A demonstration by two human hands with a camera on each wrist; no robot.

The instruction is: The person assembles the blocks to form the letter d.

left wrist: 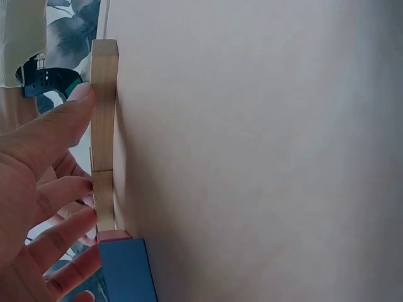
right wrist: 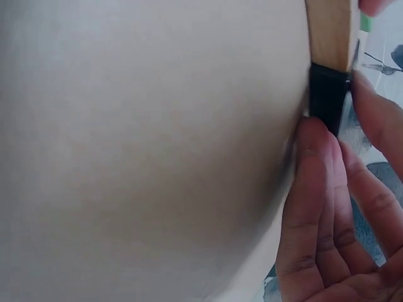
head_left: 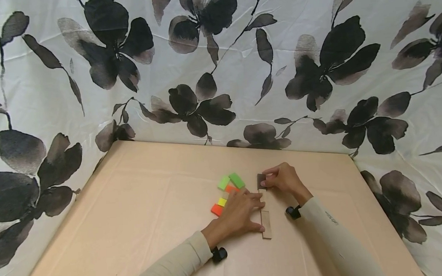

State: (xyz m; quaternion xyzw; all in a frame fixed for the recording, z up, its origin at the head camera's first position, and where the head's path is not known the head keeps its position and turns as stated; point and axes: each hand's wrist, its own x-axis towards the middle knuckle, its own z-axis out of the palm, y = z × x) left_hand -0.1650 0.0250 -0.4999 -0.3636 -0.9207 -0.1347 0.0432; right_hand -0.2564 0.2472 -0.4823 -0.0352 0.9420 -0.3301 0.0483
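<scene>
A white fabric backdrop printed with grey-black flowers (head_left: 255,83) rises behind and to both sides of a pale, wood-toned table (head_left: 163,192), whose far edge and far corners are in view. Two beige sleeves come in from the table's near side, the left sleeve (head_left: 175,259) and the right sleeve (head_left: 333,236). From them reach the left hand (head_left: 236,215), its fingers spread and slightly bent, thumb and fingertips resting along one side of a row of blocks without closing round it, and the right hand (head_left: 286,179), its thumb and fingers pinching the block at the row's far end. A black wrist-worn device (head_left: 219,255) sits at the left cuff, and a matching one (head_left: 293,212) at the right. The row runs from the table's near side toward its far edge, somewhat right of the middle. Nearest the person lies a long, pale wooden block (left wrist: 104,126), touched by the left thumb; end to end with it comes a shorter pale wooden block (left wrist: 104,200), under the left fingertips; then the dark rectangular block (head_left: 260,178) in the right hand's grasp, its end against pale wood. In the left wrist view a blue block (left wrist: 129,270) and a sliver of a pink block (left wrist: 114,236) appear past the shorter wooden one. Left of the row, toward the table's left edge, two bright green blocks (head_left: 236,180), two orange blocks (head_left: 216,209) and a small yellow block (head_left: 222,202) lie clustered, partly hidden by the left hand.
</scene>
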